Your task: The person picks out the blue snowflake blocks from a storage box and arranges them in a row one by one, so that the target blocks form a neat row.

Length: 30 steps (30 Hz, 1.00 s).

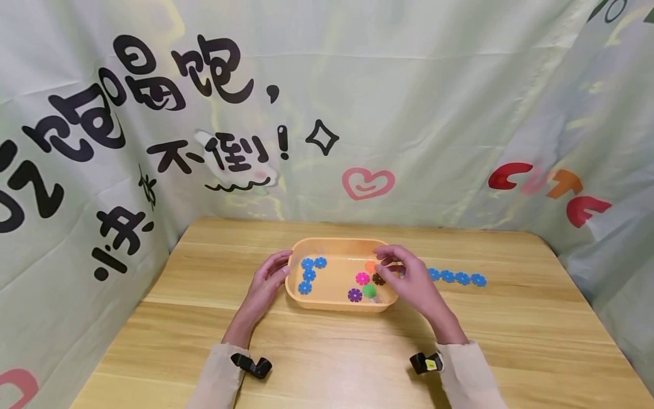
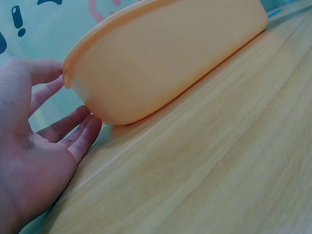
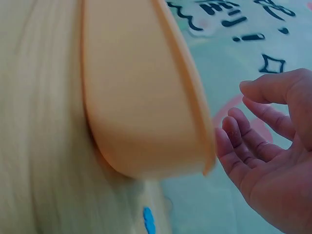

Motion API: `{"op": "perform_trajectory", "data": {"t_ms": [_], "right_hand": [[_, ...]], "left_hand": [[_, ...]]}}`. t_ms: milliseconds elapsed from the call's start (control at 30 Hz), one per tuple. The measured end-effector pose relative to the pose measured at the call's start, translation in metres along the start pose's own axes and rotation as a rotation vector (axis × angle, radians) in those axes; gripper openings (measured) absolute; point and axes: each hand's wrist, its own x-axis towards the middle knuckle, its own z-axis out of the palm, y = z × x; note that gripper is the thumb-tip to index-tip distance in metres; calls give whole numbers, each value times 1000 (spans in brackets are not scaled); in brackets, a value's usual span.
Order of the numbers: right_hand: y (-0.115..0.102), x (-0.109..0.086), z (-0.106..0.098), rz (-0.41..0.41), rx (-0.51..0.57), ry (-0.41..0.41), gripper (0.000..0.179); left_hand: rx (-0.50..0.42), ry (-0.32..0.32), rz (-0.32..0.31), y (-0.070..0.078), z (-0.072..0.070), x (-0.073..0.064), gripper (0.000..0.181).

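An orange-yellow plastic tray [image 1: 332,304] stands on the table. Fingertips of my left hand [image 1: 267,278] touch its left end; in the left wrist view they rest against the rim and lower wall. Over the tray's right end hovers my right hand [image 1: 411,278], fingers loosely bent, with nothing seen between thumb and fingers. Several joined blue snowflake-shaped discs [image 1: 309,275] lie inside at the left. Towards the right are a pink disc [image 1: 362,278], a purple disc [image 1: 355,295], a green disc [image 1: 369,290], an orange disc [image 1: 370,266] and a dark brown disc [image 1: 378,279], partly hidden.
A row of joined blue discs [image 1: 462,278] lies on the wooden table [image 1: 536,318] right of the tray, its near-tray end hidden behind the right hand. A printed cloth [image 1: 434,113] hangs behind and beside the table.
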Motion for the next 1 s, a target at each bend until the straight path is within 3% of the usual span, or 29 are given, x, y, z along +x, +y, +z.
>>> {"op": "perform_trajectory", "data": {"t_ms": [333,500,800,1000], "right_hand": [[-4,10,34,-15,33,-116,30],[-3,23,48,-49,-34,-156,32],[-2,48,69,39,-77,-289,37],[0,64,81,43,-125,-348,37]], "left_hand": [[11,0,5,-1,1,1,41],[17,13,-4,0,1,1,42],[10,5,-6,1,-1,0,42],[10,-4,-1,1,-1,1,42]]}}
